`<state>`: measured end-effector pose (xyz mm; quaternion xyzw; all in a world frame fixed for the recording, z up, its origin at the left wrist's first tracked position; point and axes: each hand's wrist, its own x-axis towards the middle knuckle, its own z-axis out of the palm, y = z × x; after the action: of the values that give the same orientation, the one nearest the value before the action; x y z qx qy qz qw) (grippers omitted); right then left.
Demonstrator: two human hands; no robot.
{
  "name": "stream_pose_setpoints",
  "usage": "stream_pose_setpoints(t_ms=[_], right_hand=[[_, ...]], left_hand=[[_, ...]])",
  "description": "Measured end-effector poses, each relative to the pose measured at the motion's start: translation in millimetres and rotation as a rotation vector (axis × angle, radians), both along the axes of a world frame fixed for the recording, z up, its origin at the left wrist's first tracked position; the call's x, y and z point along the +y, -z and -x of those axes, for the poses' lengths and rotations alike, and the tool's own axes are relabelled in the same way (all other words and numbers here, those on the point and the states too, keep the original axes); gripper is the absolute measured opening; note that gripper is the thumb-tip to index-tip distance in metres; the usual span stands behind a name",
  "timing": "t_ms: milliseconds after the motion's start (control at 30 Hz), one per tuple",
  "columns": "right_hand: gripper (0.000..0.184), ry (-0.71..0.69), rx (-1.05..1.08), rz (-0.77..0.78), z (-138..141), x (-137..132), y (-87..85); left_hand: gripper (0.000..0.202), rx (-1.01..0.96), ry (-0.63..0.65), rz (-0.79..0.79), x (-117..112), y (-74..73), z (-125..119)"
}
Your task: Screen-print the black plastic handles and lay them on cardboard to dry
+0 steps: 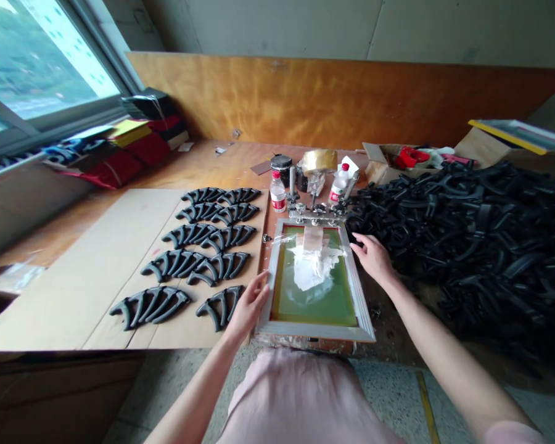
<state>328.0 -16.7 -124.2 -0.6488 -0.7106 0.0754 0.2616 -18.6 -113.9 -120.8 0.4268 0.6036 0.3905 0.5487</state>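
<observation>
A screen-printing frame (363,311) with a green mesh and a smear of white ink (312,268) lies in front of me, hinged at its far end. My left hand (250,305) grips the frame's left rail, fingers curled over its edge. My right hand (374,256) rests by the right rail with fingers spread, touching or just off the frame. Black curved plastic parts (203,259) lie in two rows on cardboard to the left of the frame.
A big heap of black plastic parts (472,234) fills the table on the right. Two small bottles (277,191), a dark jar (281,164) and a taped bundle stand behind the frame. Red and yellow items lie under the window at left. Cardboard boxes stand at back right.
</observation>
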Motion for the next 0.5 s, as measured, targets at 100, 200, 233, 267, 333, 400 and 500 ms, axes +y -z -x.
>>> stream_pose_setpoints(t_ms=[100, 200, 233, 267, 333, 400, 500], right_hand=[[0.065, -0.168, -0.044, -0.111, 48, 21, -21.0], [0.045, -0.290, -0.205, -0.002, 93, 24, -23.1], [0.034, -0.317, -0.241, 0.055, 101, 19, -19.7], [0.024, -0.340, -0.266, 0.103, 106, 11, -15.3], [0.012, -0.406, -0.299, 0.155, 105, -9, -7.0], [0.015, -0.536, -0.332, 0.166, 97, -28, -4.0], [0.024, -0.738, -0.349, 0.210, 84, -40, -10.1]], left_hand=[[0.071, 0.068, -0.012, 0.053, 1, 33.2, -4], [0.067, 0.120, -0.012, 0.061, 3, 50.0, -6], [0.066, 0.132, -0.011, 0.061, 3, 52.8, -6], [0.065, 0.143, -0.011, 0.059, 3, 54.6, -5], [0.062, 0.163, -0.008, 0.053, 2, 56.4, -4], [0.060, 0.176, 0.000, 0.042, 2, 57.0, -3], [0.059, 0.180, 0.001, 0.038, 1, 57.1, -2]])
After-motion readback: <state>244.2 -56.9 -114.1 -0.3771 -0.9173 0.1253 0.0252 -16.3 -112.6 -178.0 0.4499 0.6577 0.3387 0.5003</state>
